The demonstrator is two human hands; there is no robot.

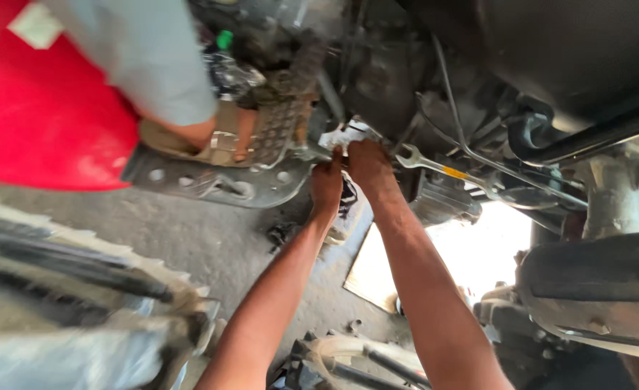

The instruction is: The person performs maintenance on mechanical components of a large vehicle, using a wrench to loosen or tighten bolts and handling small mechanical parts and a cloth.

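Note:
Both my arms reach up to the greasy underside of a vehicle. My left hand (327,184) is closed around a small metal fitting (336,146) at the edge of a perforated metal footplate (211,180). My right hand (368,165) grips the same spot from the right, knuckles toward me; what lies inside its fingers is hidden. A silver open-ended spanner (442,170) with a yellow band sticks out just right of that hand, its jaw next to my knuckles. I cannot tell whether the hand holds it.
Another person's grey-clad leg (146,58) and foot rest on the footplate at upper left, beside a red body panel (38,115). Black hoses and cables (471,144) hang at right above an axle part (601,289). A flat board (377,274) lies on the concrete floor.

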